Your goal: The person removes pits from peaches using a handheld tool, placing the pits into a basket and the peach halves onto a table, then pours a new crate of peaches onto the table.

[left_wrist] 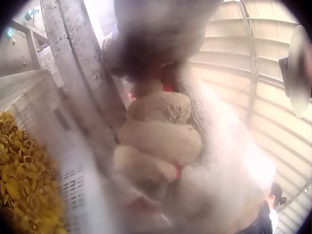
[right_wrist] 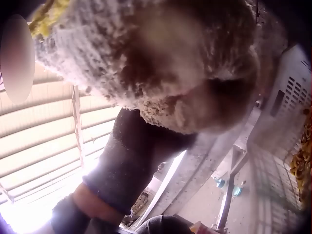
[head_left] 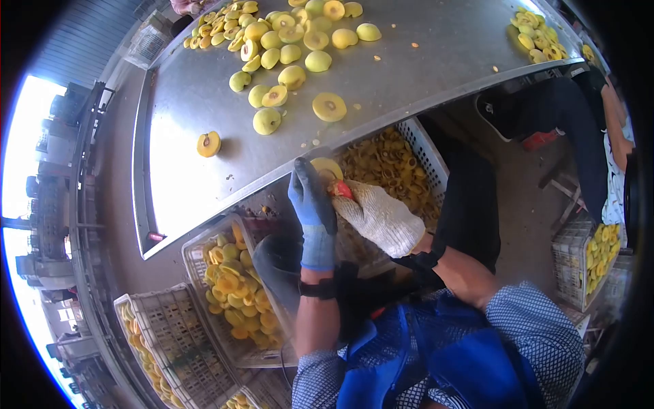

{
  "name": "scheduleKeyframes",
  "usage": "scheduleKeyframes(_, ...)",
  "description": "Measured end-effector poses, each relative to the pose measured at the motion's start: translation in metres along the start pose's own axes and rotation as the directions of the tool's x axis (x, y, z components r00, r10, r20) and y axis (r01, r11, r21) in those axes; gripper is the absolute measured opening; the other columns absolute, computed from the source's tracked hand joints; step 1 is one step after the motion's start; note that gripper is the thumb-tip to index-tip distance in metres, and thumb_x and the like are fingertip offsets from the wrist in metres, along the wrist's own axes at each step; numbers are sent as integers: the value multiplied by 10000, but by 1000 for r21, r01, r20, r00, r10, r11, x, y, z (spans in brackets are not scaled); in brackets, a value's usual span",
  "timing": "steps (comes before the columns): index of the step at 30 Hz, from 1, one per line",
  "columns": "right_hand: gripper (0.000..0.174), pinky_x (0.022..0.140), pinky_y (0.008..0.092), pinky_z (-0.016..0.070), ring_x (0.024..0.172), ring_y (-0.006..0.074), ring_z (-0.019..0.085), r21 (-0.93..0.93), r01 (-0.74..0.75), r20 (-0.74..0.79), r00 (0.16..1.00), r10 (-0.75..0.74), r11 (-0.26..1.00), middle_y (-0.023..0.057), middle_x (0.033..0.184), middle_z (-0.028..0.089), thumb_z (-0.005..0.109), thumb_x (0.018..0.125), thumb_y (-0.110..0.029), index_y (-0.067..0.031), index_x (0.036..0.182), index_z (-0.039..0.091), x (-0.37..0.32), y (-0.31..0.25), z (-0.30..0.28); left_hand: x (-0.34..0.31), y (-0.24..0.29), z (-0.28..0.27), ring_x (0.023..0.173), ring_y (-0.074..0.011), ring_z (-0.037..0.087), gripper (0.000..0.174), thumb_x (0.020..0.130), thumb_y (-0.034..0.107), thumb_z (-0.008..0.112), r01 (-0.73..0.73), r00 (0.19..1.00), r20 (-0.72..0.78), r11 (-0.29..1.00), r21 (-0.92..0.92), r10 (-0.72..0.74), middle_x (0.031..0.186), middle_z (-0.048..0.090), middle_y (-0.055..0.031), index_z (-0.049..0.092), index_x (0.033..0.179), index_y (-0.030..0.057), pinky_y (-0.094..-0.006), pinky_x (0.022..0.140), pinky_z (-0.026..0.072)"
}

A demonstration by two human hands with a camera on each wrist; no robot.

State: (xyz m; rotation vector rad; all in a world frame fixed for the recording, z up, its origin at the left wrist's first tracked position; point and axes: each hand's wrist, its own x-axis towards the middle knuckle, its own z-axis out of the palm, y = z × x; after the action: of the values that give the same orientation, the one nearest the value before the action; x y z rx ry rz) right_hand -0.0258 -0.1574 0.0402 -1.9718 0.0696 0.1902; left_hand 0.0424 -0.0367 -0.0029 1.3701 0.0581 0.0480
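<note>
My left hand [head_left: 312,211], in a blue glove with a dark palm, holds a yellow peach half [head_left: 327,167] just past the table's near edge. In a white knitted glove, my right hand [head_left: 383,217] grips a small red-handled tool [head_left: 343,189] against the fruit; its working end is hidden. The left wrist view shows the white glove's fingers [left_wrist: 158,141] curled, with bits of red between them. From the right wrist, the knitted glove [right_wrist: 146,53] covers much of the blue-gloved hand [right_wrist: 134,146]. Below both hands stands a white crate [head_left: 429,146] of brownish-yellow scraps.
Many peach halves [head_left: 289,51] lie across the metal table [head_left: 402,78], and one half [head_left: 209,144] sits apart at left. A crate [head_left: 197,255] of peach halves stands by my left leg, another crate [head_left: 170,320] beside it. Someone's dark-trousered leg [head_left: 555,112] is at right.
</note>
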Motion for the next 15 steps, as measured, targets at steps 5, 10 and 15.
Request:
scheduleKeyframes(5,366,565,377,488,684,303,629,324,34,32,998,-47,945,132,822,652,523,973,-427,-79,1019,627,0,27,14,9,-11,-10,786,-160,625,573,1031,500,379,-56,988,151,985,165,31,904,673,-89,641,1001,-9,-281,748,508)
scheduleKeyframes(10,382,434,221,326,488,50,431,686,-366,448,893,30,629,-32,670,500,532,975,-471,-108,882,607,-7,26,2,7,-6,-10,742,-160,632,593,1026,526,363,-88,958,283,984,155,41,859,677,-88,632,971,0,-279,704,511)
scheduleKeyframes(15,369,416,239,302,457,81,422,810,-467,528,844,-94,354,-16,668,524,522,989,-438,-83,921,595,-3,40,6,7,-6,-1,729,-158,637,597,1014,557,362,82,954,286,996,32,-88,845,671,-71,638,984,29,-289,686,522)
